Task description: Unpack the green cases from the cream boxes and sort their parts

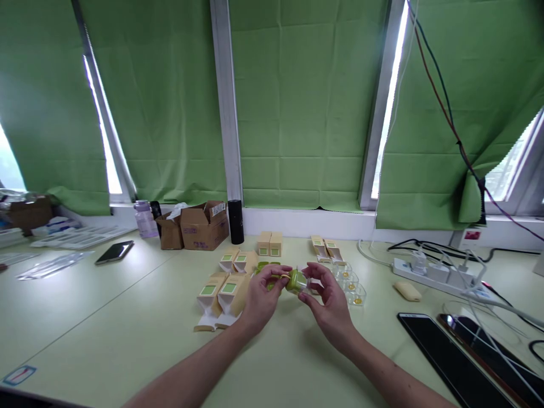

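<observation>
Between my two hands, above the table, is a small green jar-like container (296,281) with a clear part at its right end. My left hand (264,294) pinches its left end, where a small orange-yellow piece shows at the fingertips. The fingers and thumb of my right hand (327,297) close on the clear end. More green pieces (264,266) lie behind my left hand, partly hidden. Left of that hand are cream boxes (232,292) with green labels, the front ones with their flaps open. Several clear cups (356,294) with yellow centres stand right of my right hand.
Two upright cream boxes (270,245) and flattened-looking cartons (327,249) stand farther back. Cardboard boxes (204,226), a black cylinder (236,222) and a purple bottle (145,219) line the wall. At right are a power strip (442,277), cables, a beige oval object (407,291) and a dark tablet-like slab (450,357).
</observation>
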Available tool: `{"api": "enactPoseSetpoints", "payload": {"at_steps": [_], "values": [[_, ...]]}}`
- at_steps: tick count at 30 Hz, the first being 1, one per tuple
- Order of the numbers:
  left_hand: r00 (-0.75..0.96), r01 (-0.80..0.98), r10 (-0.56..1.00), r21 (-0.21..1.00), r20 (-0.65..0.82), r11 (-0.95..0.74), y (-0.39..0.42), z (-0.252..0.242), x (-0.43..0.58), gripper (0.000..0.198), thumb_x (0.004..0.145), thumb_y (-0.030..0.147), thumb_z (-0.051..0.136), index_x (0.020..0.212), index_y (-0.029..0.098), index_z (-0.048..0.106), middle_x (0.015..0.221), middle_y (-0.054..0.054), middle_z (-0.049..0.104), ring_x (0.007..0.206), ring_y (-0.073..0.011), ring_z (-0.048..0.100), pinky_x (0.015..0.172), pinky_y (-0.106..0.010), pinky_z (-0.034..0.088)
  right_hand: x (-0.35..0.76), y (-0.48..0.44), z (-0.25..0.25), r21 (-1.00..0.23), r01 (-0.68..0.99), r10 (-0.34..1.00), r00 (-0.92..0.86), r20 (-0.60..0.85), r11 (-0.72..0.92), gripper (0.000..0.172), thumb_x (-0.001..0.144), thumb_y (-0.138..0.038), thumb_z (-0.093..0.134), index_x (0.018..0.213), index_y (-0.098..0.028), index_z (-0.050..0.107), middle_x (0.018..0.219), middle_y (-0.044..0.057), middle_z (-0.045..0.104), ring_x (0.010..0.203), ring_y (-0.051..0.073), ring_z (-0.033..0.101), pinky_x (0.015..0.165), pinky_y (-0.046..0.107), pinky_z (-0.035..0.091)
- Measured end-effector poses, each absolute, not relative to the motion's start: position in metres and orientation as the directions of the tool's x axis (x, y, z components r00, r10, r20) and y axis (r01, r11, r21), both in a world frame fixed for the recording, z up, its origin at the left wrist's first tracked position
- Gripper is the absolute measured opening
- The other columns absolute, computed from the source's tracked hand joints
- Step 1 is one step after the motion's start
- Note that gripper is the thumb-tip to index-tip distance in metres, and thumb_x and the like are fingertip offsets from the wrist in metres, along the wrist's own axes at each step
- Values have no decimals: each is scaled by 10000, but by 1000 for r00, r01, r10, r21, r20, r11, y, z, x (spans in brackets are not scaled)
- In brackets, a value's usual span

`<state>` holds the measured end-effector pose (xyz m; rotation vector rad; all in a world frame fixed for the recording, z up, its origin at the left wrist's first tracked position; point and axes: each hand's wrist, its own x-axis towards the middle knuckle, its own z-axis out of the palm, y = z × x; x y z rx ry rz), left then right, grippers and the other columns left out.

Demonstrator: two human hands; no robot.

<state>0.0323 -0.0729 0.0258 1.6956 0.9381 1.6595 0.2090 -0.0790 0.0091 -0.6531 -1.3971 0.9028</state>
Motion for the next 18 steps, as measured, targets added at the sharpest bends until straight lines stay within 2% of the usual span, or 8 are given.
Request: {"api": "enactPoseSetpoints", "payload": {"at_steps": [8, 18], "values": [[57, 306, 721, 675, 690, -671, -80, 21, 33, 124, 976, 248, 582, 860, 206, 598, 1085, -90, 702, 1080, -228, 669, 935, -378, 540, 210, -82, 7, -783, 74, 786, -88, 612, 618, 579, 788, -183, 767, 1327, -304, 593, 1278, 87, 654, 1161, 291, 608, 945, 451, 515], [45, 371, 719, 657, 694, -657, -80, 20, 31, 130, 1006, 283, 535, 914, 217, 599, 1087, -97, 701, 1070, -241, 663, 940, -408, 536, 210, -78, 7, -780, 104, 787, -89, 611, 617, 559, 791, -203, 775, 1313, -302, 605, 1227, 83, 684, 1121, 295, 630, 946, 464, 517]]}}
